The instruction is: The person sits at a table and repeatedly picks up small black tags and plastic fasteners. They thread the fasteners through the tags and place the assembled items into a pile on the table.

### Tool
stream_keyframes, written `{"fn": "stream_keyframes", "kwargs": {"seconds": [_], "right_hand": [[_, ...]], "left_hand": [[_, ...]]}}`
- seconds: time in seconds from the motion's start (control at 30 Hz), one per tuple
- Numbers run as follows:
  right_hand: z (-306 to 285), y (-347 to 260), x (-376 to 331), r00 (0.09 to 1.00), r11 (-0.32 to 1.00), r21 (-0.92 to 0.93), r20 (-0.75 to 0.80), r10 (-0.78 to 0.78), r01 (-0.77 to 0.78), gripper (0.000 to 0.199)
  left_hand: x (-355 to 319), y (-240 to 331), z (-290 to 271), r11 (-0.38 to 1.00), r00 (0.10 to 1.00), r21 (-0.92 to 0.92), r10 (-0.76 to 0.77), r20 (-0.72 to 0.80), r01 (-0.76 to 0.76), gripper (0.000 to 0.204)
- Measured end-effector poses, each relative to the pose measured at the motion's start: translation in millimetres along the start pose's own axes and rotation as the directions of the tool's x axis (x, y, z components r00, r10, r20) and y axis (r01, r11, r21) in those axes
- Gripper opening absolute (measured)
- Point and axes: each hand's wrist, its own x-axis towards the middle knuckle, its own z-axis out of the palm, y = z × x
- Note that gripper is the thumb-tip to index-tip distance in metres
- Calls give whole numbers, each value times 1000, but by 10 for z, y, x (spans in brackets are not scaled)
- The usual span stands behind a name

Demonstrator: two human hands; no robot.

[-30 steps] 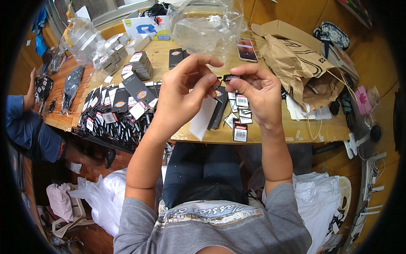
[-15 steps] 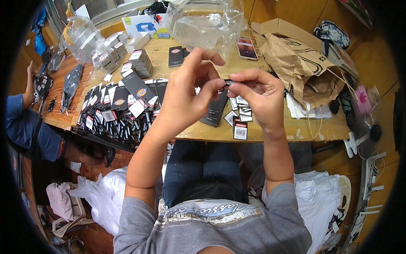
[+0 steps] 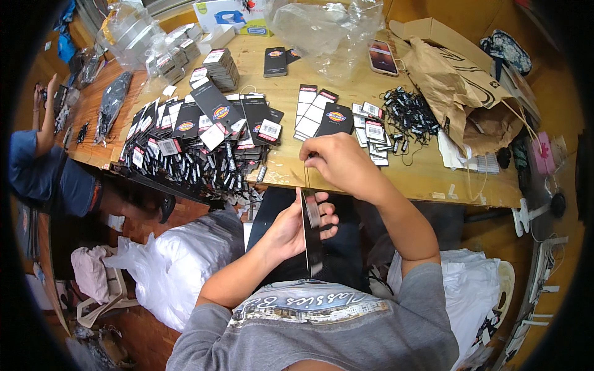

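Just off the table's front edge, my left hand (image 3: pixel 286 230) holds a black hang tag (image 3: pixel 311 232) nearly edge-on between thumb and fingers. Above it my right hand (image 3: pixel 339 162) pinches a thin dark cord (image 3: pixel 307 176) that runs down to the tag's upper end. Beyond my right hand lie a black tag with an oval logo (image 3: pixel 335 119) and white tags with red ends (image 3: pixel 307 102). Small white barcode tags (image 3: pixel 375 130) sit to the right of these. A tangle of black tag strings (image 3: pixel 408 117) rests farther right.
A large heap of strung tags (image 3: pixel 192 151) covers the table's left front. Behind it stands a stack of tags (image 3: pixel 221 69). A phone (image 3: pixel 383 59), clear plastic (image 3: pixel 331 34) and a brown paper bag (image 3: pixel 445 93) lie at the back. Another person (image 3: pixel 46 148) sits at far left.
Both hands have come down and nearer to me from above the table. The left hand now holds a black tag below the table edge; the right hand draws the cord up from it.
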Motion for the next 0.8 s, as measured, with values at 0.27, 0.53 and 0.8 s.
{"fn": "stream_keyframes", "kwargs": {"seconds": [0.27,0.53,0.8], "right_hand": [[259,143,165,992,977,-200,114,-48,70,4],[447,-64,62,964,825,-498,156,-218,267,10],[111,-25,83,975,985,11,137,-173,173,9]], "left_hand": [[-62,61,-226,996,989,57,79,-127,-72,25],[-27,71,-318,997,996,52,67,-54,-64,7],[-249,201,-92,923,996,384,62,-61,-34,38]]}}
